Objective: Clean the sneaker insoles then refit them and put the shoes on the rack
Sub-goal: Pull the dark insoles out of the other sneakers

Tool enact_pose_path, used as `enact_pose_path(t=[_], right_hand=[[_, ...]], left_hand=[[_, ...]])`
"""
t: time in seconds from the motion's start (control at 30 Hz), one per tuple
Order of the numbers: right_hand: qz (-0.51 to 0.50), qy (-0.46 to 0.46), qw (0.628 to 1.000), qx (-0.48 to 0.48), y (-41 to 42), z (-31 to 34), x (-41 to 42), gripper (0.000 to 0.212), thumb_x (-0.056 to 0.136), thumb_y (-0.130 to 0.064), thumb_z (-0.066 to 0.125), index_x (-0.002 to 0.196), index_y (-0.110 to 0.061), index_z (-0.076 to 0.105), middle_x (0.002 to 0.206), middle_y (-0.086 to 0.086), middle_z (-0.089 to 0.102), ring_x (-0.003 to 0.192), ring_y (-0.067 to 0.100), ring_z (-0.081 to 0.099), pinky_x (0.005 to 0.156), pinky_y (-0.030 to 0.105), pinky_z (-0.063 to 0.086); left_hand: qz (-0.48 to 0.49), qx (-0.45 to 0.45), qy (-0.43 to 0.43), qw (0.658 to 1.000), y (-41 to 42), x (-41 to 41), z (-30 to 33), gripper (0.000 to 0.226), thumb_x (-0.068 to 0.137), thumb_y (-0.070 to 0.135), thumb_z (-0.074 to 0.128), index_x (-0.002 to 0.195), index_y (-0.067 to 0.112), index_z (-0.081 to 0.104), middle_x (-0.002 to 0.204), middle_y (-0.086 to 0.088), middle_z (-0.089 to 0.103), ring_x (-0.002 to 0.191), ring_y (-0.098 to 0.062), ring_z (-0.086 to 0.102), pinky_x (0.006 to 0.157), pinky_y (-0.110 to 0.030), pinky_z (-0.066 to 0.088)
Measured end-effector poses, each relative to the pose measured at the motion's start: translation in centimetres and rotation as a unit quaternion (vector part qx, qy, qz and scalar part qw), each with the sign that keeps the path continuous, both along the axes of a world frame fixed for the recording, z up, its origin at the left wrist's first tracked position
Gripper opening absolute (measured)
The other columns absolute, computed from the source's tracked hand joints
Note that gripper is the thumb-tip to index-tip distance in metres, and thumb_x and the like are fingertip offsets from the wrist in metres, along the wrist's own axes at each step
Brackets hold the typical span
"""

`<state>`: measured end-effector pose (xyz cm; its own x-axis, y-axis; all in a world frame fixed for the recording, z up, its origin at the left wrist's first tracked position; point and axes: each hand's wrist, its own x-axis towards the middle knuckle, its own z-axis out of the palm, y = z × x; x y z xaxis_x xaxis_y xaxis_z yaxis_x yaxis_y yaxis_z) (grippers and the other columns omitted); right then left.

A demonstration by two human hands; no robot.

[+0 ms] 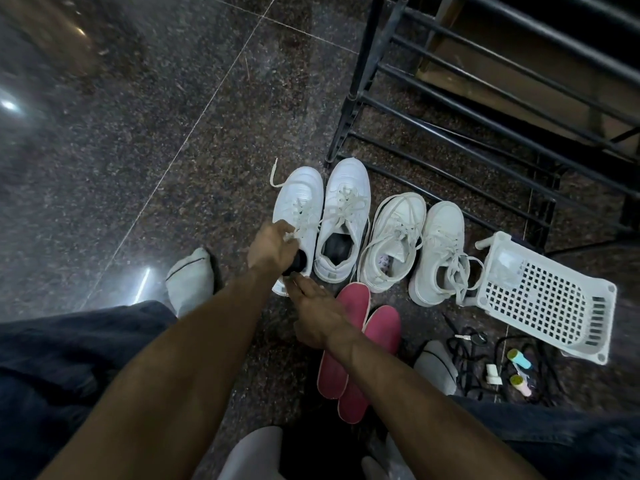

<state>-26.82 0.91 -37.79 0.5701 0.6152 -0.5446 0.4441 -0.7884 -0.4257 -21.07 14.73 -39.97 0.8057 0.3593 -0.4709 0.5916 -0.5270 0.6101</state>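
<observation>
A: Right hand [317, 318]?
B: Fingers extended flat over two pink insoles [360, 355], touching the leftmost sneaker [298, 216] heel.
A: Left hand [273, 247]?
B: Fingers curled on a dark insole [297, 263], apparently, at the sneaker's opening.
A: Clearance?
B: Bare floor [138, 150] left; rack [485, 109] behind.

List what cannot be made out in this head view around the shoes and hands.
- Inside of the leftmost sneaker: the left hand covers the opening, so what dark thing it grips is unclear.
- Right hand: fingertips at the sneaker's heel, contact unclear.
- Pink insoles: partly hidden by the right forearm.
- Small items beside the white basket: too small to identify.
- Rack: cut off by the top and right edges.
</observation>
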Motion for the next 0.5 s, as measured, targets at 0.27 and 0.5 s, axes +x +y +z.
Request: enact_pose_path(t=[0.27, 0.5], right_hand=[[0.001, 0.028, 1.0, -0.009, -0.1, 0.1, 0.0, 0.083, 0.087, -0.008, 0.05, 0.155, -0.013, 0.004, 0.163, 0.003, -0.003, 0.149, 0.023, 0.001, 0.121, 0.04, 0.01], [-0.003, 0.04, 0.999, -0.008, -0.1, 0.5, 0.0, 0.085, 0.086, -0.011, 0.053, 0.155, -0.014, 0.003, 0.163, 0.001, -0.003, 0.149, 0.021, 0.001, 0.121, 0.039, 0.01]], left_hand=[[0.044, -0.136, -0.048, 0.989, 1.5, 3.9, 3.9, 0.024, 0.089, 0.015, 0.057, 0.068, 0.005, 0.063, 0.063, -0.009, 0.061, 0.062, -0.02, 0.056, 0.057, -0.021, 0.044], [0.147, -0.319, -0.091, 0.932, 2.7, 6.3, 8.5, 0.023, 0.09, 0.011, 0.049, 0.068, 0.011, 0.056, 0.06, -0.007, 0.056, 0.065, -0.023, 0.067, 0.053, -0.022, 0.046]])
